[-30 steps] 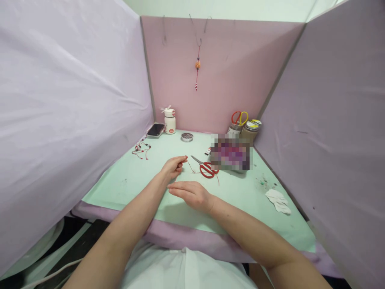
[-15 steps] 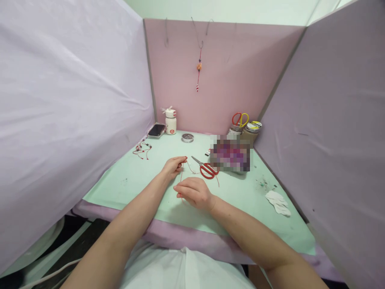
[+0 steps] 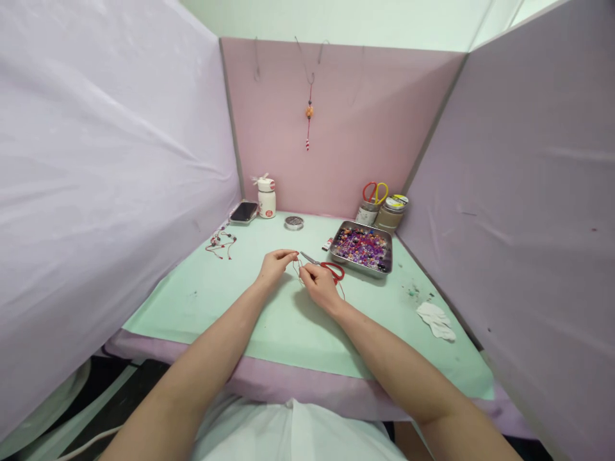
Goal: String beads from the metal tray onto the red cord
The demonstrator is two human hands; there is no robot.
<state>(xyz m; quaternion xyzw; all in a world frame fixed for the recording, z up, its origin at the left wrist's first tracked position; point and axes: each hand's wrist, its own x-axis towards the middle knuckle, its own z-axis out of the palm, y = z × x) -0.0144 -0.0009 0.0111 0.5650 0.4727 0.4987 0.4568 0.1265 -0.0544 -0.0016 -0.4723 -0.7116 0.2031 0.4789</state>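
Note:
My left hand (image 3: 277,266) pinches a thin red cord (image 3: 296,267) between thumb and fingertips above the middle of the mat. Close beside it on the right, my right hand (image 3: 318,283) is closed, its fingertips pinching the same cord. A loop of cord hangs between the two hands, and a loose end trails out past my right hand. Red-handled scissors (image 3: 333,269) lie just behind my right hand, which partly covers their handles; their blades point to the back left.
A metal tray (image 3: 358,267) of mixed beads stands right of the scissors. Knotted beaded cords (image 3: 221,242), a phone (image 3: 245,212), a white bottle (image 3: 266,198) and a small round case (image 3: 294,223) lie further back. A crumpled white cloth (image 3: 436,321) is at right; a beaded pendant (image 3: 309,113) hangs behind.
My right hand has moved up and away from me, close to my left hand, shortening the cord span between them. The view has shifted slightly.

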